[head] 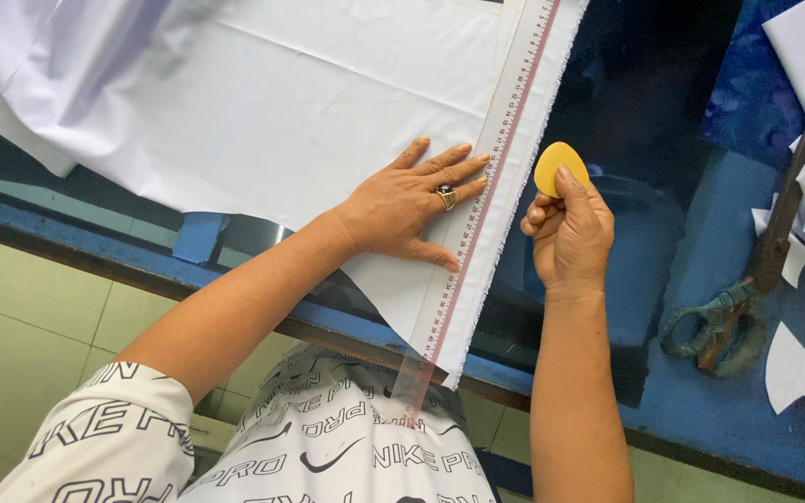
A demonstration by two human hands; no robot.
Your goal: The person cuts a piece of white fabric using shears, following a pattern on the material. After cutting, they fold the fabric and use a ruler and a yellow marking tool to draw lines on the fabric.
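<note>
I see the left hand [412, 207] pressed flat, fingers spread, on the white cloth [309, 102] and touching the clear ruler [486, 191], which runs along the cloth's frayed right edge and overhangs the worktop's near edge. The right hand [568, 233] hovers just beside that edge, fingers pinched together on a yellow tailor's chalk [559, 164], apart from the cloth as far as I can tell. On the blue worktop [701, 251] toward its right edge lie large shears [747, 298], well apart from both hands, with white cloth scraps [797, 373] near them.
</note>
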